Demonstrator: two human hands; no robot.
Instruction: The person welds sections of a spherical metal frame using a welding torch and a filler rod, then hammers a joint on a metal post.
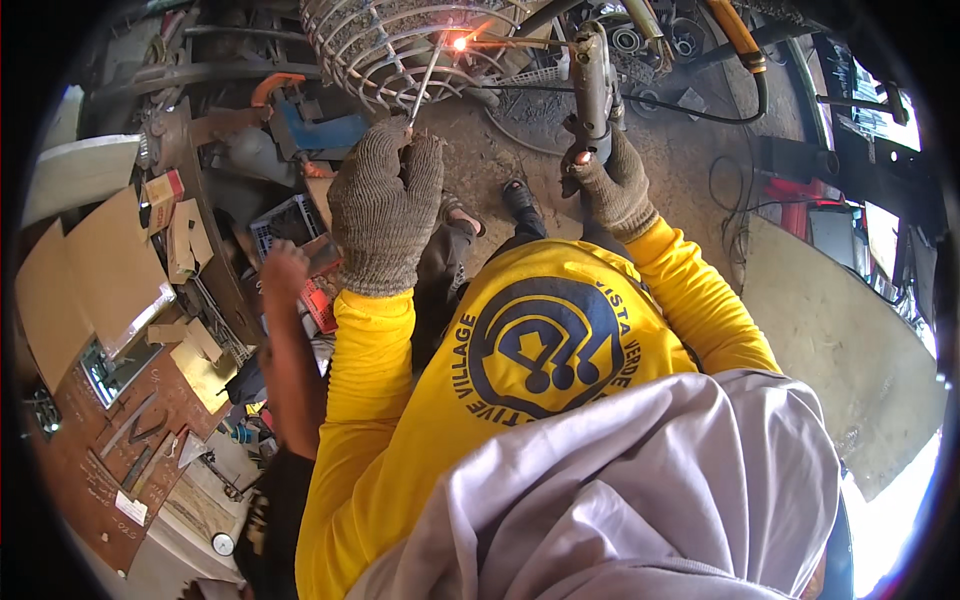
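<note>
Left hand (385,205), gloved, fingers closed on a thin rod (425,85); right hand (610,185) grips the torch (592,75). Sparks at the wire cage (400,45) could burn gloves if the rod slips.

Thick knitted grey-brown work gloves are worn on the left hand (385,205) and the right hand (612,185). Long bright-yellow sleeves are seen on both arms, with a dark round emblem printed on the yellow shirt. A pale grey cloth, possibly a hood, is draped nearest the camera.
</note>
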